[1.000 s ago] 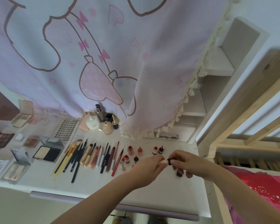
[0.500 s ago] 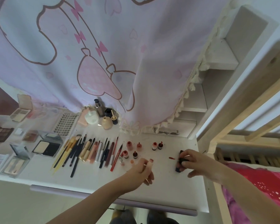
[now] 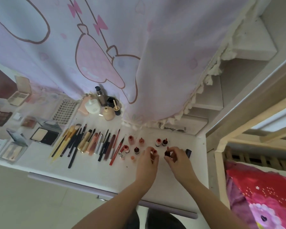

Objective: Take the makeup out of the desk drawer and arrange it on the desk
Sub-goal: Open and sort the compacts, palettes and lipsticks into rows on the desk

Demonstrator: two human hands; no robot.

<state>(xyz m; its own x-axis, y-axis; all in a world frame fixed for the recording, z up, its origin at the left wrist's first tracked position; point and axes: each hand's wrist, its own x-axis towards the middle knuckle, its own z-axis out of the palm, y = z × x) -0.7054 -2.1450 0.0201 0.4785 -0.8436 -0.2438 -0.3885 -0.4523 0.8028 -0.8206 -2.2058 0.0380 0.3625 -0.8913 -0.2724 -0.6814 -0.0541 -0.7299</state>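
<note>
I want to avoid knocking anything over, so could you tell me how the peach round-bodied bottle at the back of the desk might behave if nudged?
The peach bottle has a wide body and narrow neck, so it probably resists tipping. It looks smooth, perhaps slippery. Crowded beside the white bottle, it may bump that.

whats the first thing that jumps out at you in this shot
The big pink cartoon-print curtain hanging over the back of the white desk dominates the view. Below it runs a neat row of brushes and pencils left of centre. To their right, the left hand and right hand each pinch a small bottle among others.
</note>
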